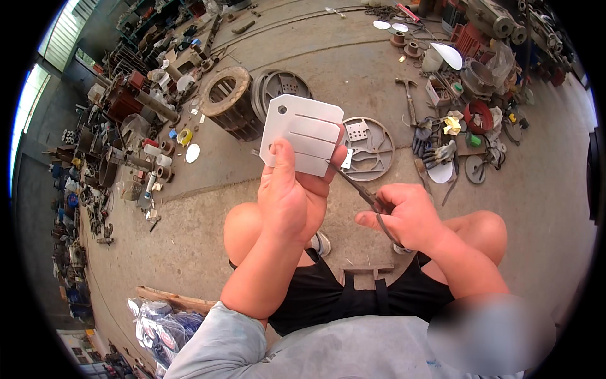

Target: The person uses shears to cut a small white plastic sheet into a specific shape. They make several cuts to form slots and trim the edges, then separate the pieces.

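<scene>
Your left hand (291, 199) hides the lower edge of the white sheet (303, 132). Your right hand (404, 218) covers the scissors' (365, 192) handles; their blade tips vanish behind the sheet. A blur masks your right elbow.

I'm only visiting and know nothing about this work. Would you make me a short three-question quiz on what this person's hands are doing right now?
1. True or false: the left hand holds up a pale card with slits cut across it.
2. What does the right hand grip? A) a hammer B) scissors C) a paint brush
3. Fill in: the blades of the scissors point toward the card's lower ____ edge.

Key
1. True; the thumb presses on its face, the fingers wrap behind its right edge.
2. B; the hammer lies on the concrete floor beyond.
3. Right.
</scene>
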{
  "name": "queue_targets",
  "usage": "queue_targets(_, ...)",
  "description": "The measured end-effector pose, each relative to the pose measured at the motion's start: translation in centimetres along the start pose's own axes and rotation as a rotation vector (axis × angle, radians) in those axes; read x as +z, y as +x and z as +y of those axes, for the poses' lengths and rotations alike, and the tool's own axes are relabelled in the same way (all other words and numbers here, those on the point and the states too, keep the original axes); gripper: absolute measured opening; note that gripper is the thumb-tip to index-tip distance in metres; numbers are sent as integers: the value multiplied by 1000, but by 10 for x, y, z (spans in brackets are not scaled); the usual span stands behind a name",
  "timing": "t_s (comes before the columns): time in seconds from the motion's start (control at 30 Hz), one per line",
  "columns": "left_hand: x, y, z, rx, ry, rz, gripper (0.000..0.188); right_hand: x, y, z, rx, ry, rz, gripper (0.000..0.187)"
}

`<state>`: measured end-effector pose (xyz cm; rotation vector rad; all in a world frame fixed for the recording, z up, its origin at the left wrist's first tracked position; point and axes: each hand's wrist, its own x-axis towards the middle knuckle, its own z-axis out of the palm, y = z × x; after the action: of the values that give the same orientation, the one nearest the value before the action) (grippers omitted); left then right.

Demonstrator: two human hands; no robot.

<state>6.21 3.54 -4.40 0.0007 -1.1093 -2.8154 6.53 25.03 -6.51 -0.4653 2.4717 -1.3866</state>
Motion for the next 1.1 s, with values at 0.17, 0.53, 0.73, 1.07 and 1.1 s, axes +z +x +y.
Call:
queue_targets(0.17,-2,3,3,-31,-15,-17,54,0,-2,2,-23,-21,-32,62)
queue_targets(0.53,-22,13,19,-304,139,-59,52,-3,-4,-2,324,134,-349,62)
queue_targets(0.73,-25,15,19,-385,157,-82,50,2,-3,0,348,193,-377,62)
queue_targets(1.07,-31,15,17,-458,202,-98,48,4,-3,2,346,195,-373,58)
queue_targets(1.1,-32,15,17,-460,200,-106,47,4,-3,1,345,197,-369,58)
